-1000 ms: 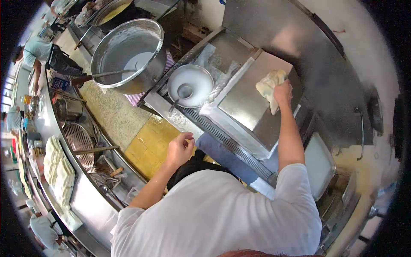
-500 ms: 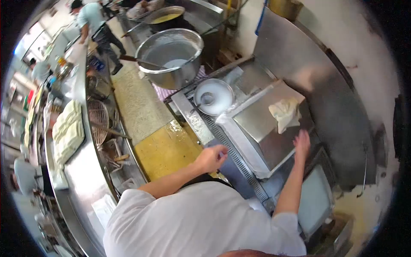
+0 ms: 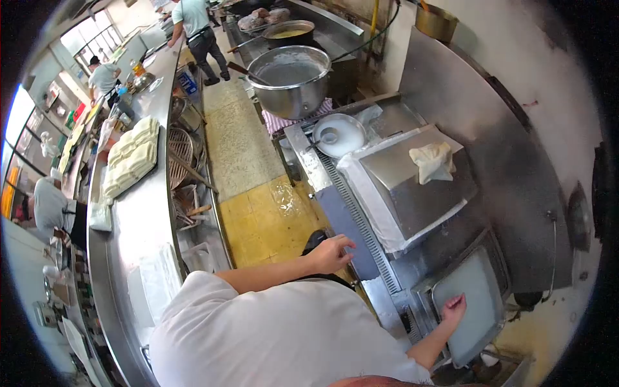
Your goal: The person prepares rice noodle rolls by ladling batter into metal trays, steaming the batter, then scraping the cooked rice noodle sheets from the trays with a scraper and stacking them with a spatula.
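My left hand [image 3: 332,253] hangs in front of my body above the yellow floor, its fingers loosely bent and apart, with nothing visible in it. On the right, my right hand [image 3: 454,308] is over a metal-rimmed rectangular tray [image 3: 477,284] of whitish liquid. Its fingers are curled in, and I see nothing in them. Beyond it sits a sloped metal cover [image 3: 429,206] with white cloth [image 3: 369,205] along its edges. A crumpled cream cloth [image 3: 432,161] lies on top of this cover.
Ahead are a metal bowl [image 3: 345,143] of white liquid with a ladle [image 3: 329,136], and a large pot [image 3: 289,97] on a striped cloth [image 3: 274,122]. A long steel counter [image 3: 142,219] on the left bears a tray of pale folded slabs [image 3: 133,151]. Several people work farther off.
My right hand has moved from beside the metal cover down over the liquid tray, and its fingers have curled. My left hand stays bent before my body. The view has shifted.
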Motion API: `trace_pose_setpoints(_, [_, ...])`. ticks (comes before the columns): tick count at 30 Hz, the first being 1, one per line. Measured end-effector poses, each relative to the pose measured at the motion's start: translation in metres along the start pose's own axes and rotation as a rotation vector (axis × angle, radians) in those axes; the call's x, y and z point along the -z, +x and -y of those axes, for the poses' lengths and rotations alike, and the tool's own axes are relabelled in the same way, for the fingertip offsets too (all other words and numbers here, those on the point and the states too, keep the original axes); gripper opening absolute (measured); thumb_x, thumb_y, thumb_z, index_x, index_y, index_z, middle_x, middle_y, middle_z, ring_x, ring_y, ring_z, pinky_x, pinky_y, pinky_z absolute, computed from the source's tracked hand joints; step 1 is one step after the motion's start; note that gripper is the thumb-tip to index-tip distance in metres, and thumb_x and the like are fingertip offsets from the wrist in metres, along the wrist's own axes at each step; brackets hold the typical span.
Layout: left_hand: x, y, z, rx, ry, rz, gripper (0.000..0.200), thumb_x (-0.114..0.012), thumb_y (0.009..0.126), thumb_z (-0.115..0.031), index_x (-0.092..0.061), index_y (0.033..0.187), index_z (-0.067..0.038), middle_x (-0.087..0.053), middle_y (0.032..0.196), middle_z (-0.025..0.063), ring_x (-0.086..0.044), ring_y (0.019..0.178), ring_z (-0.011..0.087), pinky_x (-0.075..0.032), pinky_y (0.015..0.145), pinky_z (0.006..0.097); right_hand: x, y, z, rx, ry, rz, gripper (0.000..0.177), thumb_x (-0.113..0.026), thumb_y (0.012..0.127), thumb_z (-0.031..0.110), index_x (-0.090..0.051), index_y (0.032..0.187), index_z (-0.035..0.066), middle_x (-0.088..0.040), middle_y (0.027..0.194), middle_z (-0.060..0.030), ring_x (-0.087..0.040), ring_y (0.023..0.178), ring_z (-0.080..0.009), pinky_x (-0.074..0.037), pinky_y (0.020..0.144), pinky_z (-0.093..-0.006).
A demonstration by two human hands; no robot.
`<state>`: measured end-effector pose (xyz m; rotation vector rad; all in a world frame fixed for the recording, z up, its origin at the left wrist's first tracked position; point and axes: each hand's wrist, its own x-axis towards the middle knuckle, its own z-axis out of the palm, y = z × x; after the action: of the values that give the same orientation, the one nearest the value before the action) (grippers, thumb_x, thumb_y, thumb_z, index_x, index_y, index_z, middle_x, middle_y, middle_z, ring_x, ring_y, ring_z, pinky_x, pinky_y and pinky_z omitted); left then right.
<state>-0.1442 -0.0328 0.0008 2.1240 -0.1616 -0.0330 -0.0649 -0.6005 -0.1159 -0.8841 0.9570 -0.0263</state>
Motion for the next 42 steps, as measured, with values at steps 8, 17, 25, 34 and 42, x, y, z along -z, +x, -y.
trace_pose_setpoints(8, [-0.003,0.003,0.004,0.702,-0.887,-0.321,0.043,-0.054,0.103,-0.036,-0.056,0.125,0.0,-0.064,0.106,0.0103,-0.066,0.082,0.0253,-0.056,0.078,0.0451,-0.247,-0.203,-0.106,-0.257,-0.242,0.913,0.024,-0.056,0.096,0.022,-0.067,0.09,0.002,-0.068,0.086,-0.0147,-0.067,0.085,-0.0287,-0.055,0.084,-0.0413])
trace_pose_setpoints(17, [0.086,-0.049,-0.001,0.406,-1.772,-0.486,0.071,-0.037,0.1,-0.065,-0.045,0.142,-0.008,-0.05,0.145,0.0124,-0.05,0.129,0.03,-0.043,0.105,0.0487,-0.331,-0.335,-0.285,1.224,-1.017,1.73,0.058,-0.04,0.107,0.036,-0.033,0.154,0.003,-0.026,0.162,-0.0199,-0.022,0.15,-0.04,-0.016,0.121,-0.0514])
trace_pose_setpoints(25, [0.136,-0.249,0.038,0.665,-0.798,-0.881,0.062,-0.055,0.1,-0.047,-0.048,0.146,-0.007,-0.055,0.141,0.0104,-0.055,0.124,0.0246,-0.045,0.102,0.0386,-0.352,-0.309,-0.39,1.016,-1.541,1.638,0.076,-0.058,0.097,0.037,-0.024,0.156,0.004,-0.015,0.161,-0.0317,-0.016,0.148,-0.05,-0.017,0.121,-0.0541])
trace_pose_setpoints(34, [0.095,-0.512,0.097,1.408,0.638,-1.234,0.047,-0.078,0.081,-0.034,-0.062,0.109,0.0,-0.059,0.11,0.0225,-0.058,0.103,0.0388,-0.049,0.091,0.0461,-0.351,-0.351,-0.459,0.955,-1.873,1.653,0.084,-0.069,0.086,0.025,-0.027,0.153,-0.004,-0.023,0.158,-0.0326,-0.03,0.145,-0.0431,-0.028,0.119,-0.0422])
trace_pose_setpoints(42, [0.074,-0.549,0.111,1.493,0.344,-1.105,0.034,-0.076,0.081,-0.03,-0.068,0.092,0.001,-0.066,0.097,0.0217,-0.064,0.097,0.0387,-0.053,0.085,0.0476,-0.322,-0.464,-0.562,1.008,-1.827,2.223,0.077,-0.068,0.086,0.021,-0.032,0.149,-0.007,-0.026,0.155,-0.0345,-0.031,0.143,-0.0456,-0.029,0.118,-0.043])
